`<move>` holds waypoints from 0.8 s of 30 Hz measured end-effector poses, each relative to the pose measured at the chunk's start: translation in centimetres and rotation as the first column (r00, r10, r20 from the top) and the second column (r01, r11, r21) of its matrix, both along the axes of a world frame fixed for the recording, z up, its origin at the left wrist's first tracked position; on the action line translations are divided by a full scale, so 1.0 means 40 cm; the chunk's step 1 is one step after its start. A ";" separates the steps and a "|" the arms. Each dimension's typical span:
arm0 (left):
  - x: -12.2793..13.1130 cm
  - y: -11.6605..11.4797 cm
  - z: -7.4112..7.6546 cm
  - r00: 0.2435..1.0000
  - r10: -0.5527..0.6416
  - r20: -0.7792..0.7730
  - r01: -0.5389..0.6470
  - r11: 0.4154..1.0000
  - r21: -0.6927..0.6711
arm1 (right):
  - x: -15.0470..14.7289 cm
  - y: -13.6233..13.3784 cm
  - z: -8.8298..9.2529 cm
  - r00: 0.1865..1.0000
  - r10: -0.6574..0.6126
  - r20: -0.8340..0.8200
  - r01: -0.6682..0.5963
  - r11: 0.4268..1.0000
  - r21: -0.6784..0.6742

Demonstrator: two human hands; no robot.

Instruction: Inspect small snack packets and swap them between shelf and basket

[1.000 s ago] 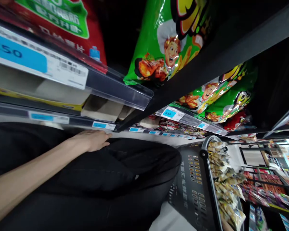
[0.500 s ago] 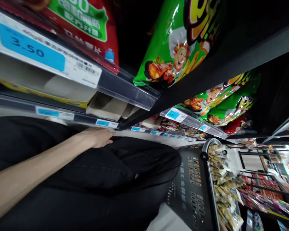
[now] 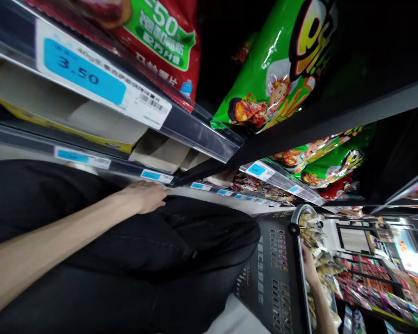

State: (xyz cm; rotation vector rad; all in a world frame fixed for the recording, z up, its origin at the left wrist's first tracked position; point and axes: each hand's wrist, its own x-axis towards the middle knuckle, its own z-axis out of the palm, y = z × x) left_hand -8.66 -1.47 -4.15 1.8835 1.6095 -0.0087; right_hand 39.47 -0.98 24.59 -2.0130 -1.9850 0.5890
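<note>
My left hand [image 3: 148, 197] lies palm down on my black trousers [image 3: 202, 232], close to the edge of the lowest shelf [image 3: 125, 168]. Its fingers are loosely stretched out, with nothing visible in them. On the right, my right hand [image 3: 307, 262] reaches into a grey shopping basket [image 3: 264, 260], behind the basket's handle [image 3: 301, 273]. Gold-coloured snack bags [image 3: 329, 269] fill the basket around it. The handle and the basket's side hide most of the right hand's fingers.
Above my knees, a shelf holds a red chip bag [image 3: 167, 41] and a green snack bag [image 3: 264, 88]. A price tag [image 3: 97, 74] reading 3.50 sits on its front edge. More green bags [image 3: 334, 162] stand farther along. Shop racks [image 3: 376, 273] appear at far right.
My right hand and forearm have come into sight inside the basket, where almost none of it showed before. The left hand stays in place, while the view has shifted slightly.
</note>
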 end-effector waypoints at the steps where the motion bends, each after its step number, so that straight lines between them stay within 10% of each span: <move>1: 0.001 -0.002 -0.006 1.000 -0.011 -0.002 0.011 1.000 0.014 | 0.041 0.009 -0.008 0.999 -0.046 -0.020 0.046 0.999 0.016; 5: -0.002 -0.007 0.002 1.000 -0.024 -0.013 0.024 1.000 -0.005 | 0.121 -0.024 0.023 0.962 -0.266 -0.069 0.274 0.932 0.237; 13: -0.013 -0.004 -0.007 0.999 0.031 0.045 -0.030 0.999 -0.019 | 0.009 -0.044 0.131 0.836 -0.266 -0.480 0.527 0.634 0.566; 18: -0.009 -0.005 -0.016 0.999 0.017 0.030 -0.018 1.000 0.022 | -0.053 -0.045 0.136 0.752 -0.238 -0.614 0.585 0.671 0.456; 24: -0.013 -0.007 0.080 0.999 -0.022 0.026 0.022 0.999 -0.028 | -0.138 -0.081 0.135 0.825 -0.188 -0.533 0.482 0.727 0.489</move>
